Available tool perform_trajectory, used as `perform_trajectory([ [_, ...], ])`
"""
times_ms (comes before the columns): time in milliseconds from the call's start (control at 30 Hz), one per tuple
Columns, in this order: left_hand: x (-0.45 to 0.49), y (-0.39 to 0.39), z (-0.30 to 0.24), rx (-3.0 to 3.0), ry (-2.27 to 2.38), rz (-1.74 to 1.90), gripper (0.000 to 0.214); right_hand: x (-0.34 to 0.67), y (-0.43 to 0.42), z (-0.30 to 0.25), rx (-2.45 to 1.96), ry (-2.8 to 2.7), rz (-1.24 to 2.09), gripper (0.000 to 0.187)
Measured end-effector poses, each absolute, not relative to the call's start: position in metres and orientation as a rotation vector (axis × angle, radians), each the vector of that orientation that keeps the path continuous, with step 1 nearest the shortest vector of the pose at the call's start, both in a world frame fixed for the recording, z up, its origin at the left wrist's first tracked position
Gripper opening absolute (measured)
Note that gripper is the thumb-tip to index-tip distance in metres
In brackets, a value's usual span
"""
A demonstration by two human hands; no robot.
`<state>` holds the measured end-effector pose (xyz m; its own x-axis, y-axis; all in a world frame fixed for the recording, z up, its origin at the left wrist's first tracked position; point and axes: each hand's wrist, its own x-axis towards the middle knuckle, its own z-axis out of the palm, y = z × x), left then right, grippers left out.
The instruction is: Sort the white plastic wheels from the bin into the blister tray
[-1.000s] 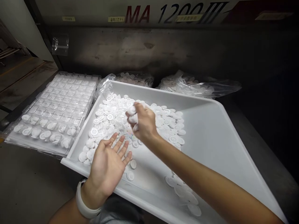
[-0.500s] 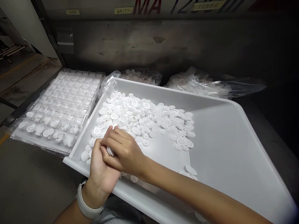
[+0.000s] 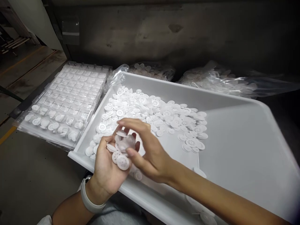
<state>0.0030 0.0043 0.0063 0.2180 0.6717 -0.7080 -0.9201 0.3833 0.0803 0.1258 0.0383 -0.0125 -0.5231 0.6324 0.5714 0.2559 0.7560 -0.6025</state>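
My left hand [image 3: 105, 172] is cupped palm up over the near left part of the bin, a handful of small white plastic wheels [image 3: 122, 162] lying in it. Some of these wheels are blurred. Curved over them is my right hand [image 3: 156, 153], its thumb and fingers apart; the thumb tip is beside the wheels, and I cannot tell whether it touches them. Behind both hands a heap of the same white wheels [image 3: 140, 107] covers the left side of the grey bin [image 3: 229, 140].
Left of the bin lies a stack of clear blister trays [image 3: 77, 84]; the nearest rows hold white wheels [image 3: 53, 126]. Clear plastic bags of wheels [image 3: 150, 71] [image 3: 217, 79] sit behind the bin's far rim. A dark panel [image 3: 145, 34] rises at the back.
My hands were clasped together around the wheels. Now the right hand has lifted off and spread, moving right, and the handful shows in the left palm. The view has shifted slightly.
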Motion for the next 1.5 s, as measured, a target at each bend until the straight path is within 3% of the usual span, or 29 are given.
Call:
perform_trajectory([
  [133, 0.002, 0.004, 0.007, -0.414, 0.727, 1.167, 0.027, 0.144, 0.032, -0.014, -0.854, -2.175, 0.637, 0.045],
  [267, 0.003, 0.005, 0.006, -0.415, 0.712, 1.176, 0.032, 0.151, 0.025, -0.019, -1.018, -2.182, 0.702, 0.034],
  [500, 0.003, 0.002, 0.006, -0.323, 0.725, 1.153, 0.034, 0.155, 0.029, -0.006, -1.166, -1.916, 1.178, 0.024],
  [633, 0.002, 0.001, 0.008, -0.284, 0.706, 1.131, 0.036, 0.16, 0.029, -0.007, -1.115, -1.988, 1.066, 0.023],
  [800, 0.001, 0.001, 0.008, -0.273, 0.675, 1.099, 0.04, 0.165, 0.028, -0.012, -1.025, -2.128, 0.829, 0.043],
  [1033, 0.002, 0.0, 0.007, -0.23, 0.664, 1.093, 0.042, 0.164, 0.029, -0.013, -1.013, -1.995, 0.985, 0.022],
  [1200, 0.004, -0.001, 0.008, -0.205, 0.698, 1.09, 0.038, 0.16, 0.027, -0.013, -1.121, -1.828, 1.174, 0.022],
  [1500, 0.005, -0.001, 0.008, -0.154, 0.721, 1.083, 0.04, 0.16, 0.021, -0.011, -1.139, -1.802, 1.047, 0.022],
])
